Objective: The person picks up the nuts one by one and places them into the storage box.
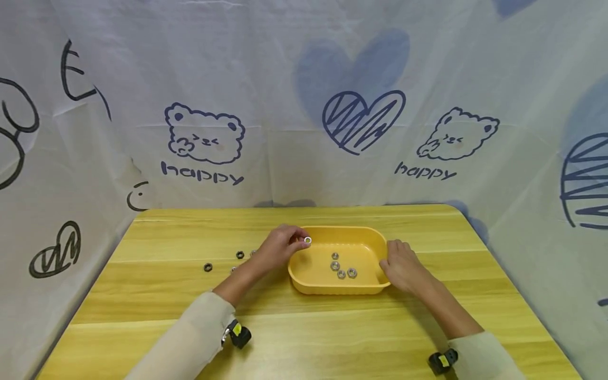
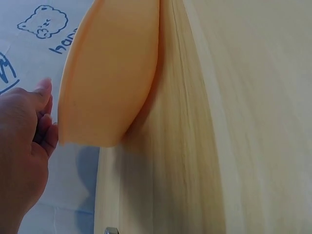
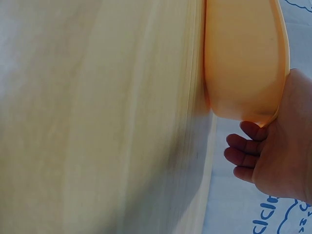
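Between thumb and forefinger, my left hand [image 1: 277, 247] pinches a small metal nut [image 1: 307, 240] over the left rim of a yellow plastic tray [image 1: 338, 290]. In the left wrist view the left hand [image 2: 24, 131] is beside the tray's wall [image 2: 109, 73], and the nut is hidden there. My right hand [image 1: 404, 265] grips the tray's right end, thumb at the rim; the right wrist view shows its fingers [image 3: 243, 151] curled under that end. Several steel hex nuts, one of them a larger nut [image 1: 335, 266], lie on the tray's floor.
Left of the tray, several more nuts lie on the wooden table [image 1: 304, 338], among them a dark nut [image 1: 208, 267] and another dark nut [image 1: 240, 254]; the left forearm partly covers this group. A white curtain [image 1: 285, 105] with drawings hangs behind the table.
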{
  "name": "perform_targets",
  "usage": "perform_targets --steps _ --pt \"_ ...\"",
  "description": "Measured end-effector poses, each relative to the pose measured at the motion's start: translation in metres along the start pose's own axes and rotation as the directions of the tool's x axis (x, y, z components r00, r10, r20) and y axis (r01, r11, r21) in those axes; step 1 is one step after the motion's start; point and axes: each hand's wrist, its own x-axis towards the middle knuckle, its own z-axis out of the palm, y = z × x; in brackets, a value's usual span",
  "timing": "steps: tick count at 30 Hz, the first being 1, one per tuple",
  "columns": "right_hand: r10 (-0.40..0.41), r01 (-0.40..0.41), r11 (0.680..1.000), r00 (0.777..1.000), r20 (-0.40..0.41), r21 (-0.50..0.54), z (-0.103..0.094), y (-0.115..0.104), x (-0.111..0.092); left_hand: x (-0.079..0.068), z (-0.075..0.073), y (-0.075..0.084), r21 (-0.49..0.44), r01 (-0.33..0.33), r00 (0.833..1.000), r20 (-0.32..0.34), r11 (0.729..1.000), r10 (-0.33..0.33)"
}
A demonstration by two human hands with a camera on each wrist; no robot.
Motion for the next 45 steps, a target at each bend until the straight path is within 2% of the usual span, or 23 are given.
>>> perform_targets --steps 6,19,34,39,45 --pt "0.004 -0.004 1.000 1.000 0.003 0.001 -0.001 -0.001 0.000 0.006 0.004 0.005 0.009 0.012 0.999 0.043 1.000 -0.012" --pt "0.004 -0.004 1.000 1.000 -0.010 0.006 0.003 0.002 0.001 0.021 0.021 0.011 0.093 -0.074 0.992 0.111 0.993 0.064" --pt "0.007 -0.007 1.000 1.000 0.007 0.005 0.001 0.002 0.001 0.035 0.030 0.021 0.171 -0.129 0.971 0.220 0.977 0.090" --pt "0.005 -0.005 1.000 1.000 0.002 0.000 0.000 0.002 0.002 0.038 0.034 0.024 0.219 -0.132 0.966 0.246 0.967 0.077" --pt "0.015 -0.015 1.000 1.000 0.005 0.005 0.001 0.001 0.002 0.043 0.038 0.025 0.229 -0.158 0.948 0.307 0.961 0.083"
